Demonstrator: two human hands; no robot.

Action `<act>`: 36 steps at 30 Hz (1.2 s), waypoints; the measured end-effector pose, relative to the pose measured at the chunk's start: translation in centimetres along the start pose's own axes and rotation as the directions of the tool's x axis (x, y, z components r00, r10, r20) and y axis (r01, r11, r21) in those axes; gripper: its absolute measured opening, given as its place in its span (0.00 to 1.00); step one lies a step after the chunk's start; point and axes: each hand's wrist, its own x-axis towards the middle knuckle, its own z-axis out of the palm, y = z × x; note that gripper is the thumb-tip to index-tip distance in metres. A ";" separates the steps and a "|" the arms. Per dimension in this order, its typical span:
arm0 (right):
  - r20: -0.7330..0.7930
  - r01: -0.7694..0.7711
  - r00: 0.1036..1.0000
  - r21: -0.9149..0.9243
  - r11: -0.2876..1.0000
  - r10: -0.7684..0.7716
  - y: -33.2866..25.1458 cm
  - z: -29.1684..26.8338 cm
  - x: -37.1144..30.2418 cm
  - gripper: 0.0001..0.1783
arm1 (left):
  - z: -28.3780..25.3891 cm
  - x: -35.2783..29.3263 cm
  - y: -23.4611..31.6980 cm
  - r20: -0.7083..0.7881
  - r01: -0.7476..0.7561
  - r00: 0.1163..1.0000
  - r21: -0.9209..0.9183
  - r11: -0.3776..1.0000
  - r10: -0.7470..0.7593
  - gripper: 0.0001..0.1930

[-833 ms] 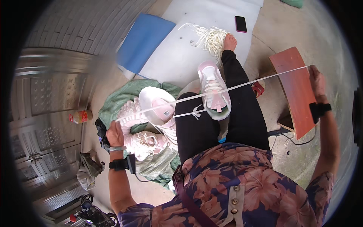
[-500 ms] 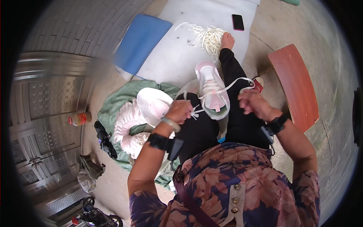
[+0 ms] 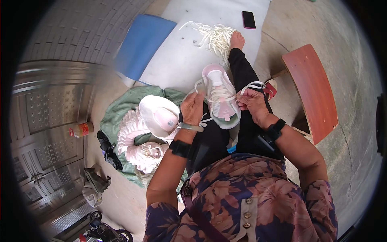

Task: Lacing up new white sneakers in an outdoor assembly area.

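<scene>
A white and pink sneaker upper (image 3: 221, 105), partly threaded with white lace, lies between my legs with its toe pointing away from me. Along its left side, my left hand (image 3: 192, 109) is closed on a white shoelace (image 3: 196, 84) that loops up past the fingers. At the upper's right side my right hand (image 3: 254, 104) pinches the lace, and a length of it curls above the knuckles. Another white shoe piece (image 3: 159, 115) with a pink inside rests left of my left hand, beside a curved row of nested pink-white shoe pieces (image 3: 131, 131).
Green cloth (image 3: 109, 117) lies under the shoe pieces. Loose white laces (image 3: 217, 40) are heaped by my bare foot (image 3: 237, 40) on a white sheet (image 3: 169, 70). A blue mat (image 3: 147, 44), a phone (image 3: 248, 20), a red-brown wooden bench (image 3: 312, 90) and a jar (image 3: 80, 129) stand around.
My left hand has moved forward to the upper's left side. My right hand has come left, close to the upper, with the lace drawn nearer. The whole view has shifted slightly.
</scene>
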 end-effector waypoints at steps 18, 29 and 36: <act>0.020 0.330 0.943 -0.170 0.929 -0.331 2.2 1.0 1.1 0.05 | -0.8 -3.3 0.3 0.091 0.267 0.964 -0.320 0.909 -0.251 0.10; 0.287 0.509 0.817 -0.768 0.390 -0.501 -0.2 1.5 -0.8 0.10 | 0.0 -1.7 0.2 0.027 0.223 0.975 -0.205 0.953 -0.222 0.04; 0.340 0.578 0.769 -0.732 0.360 -0.542 0.1 0.9 0.4 0.08 | 0.7 -1.2 -1.5 0.081 0.099 0.991 0.055 0.994 -0.104 0.05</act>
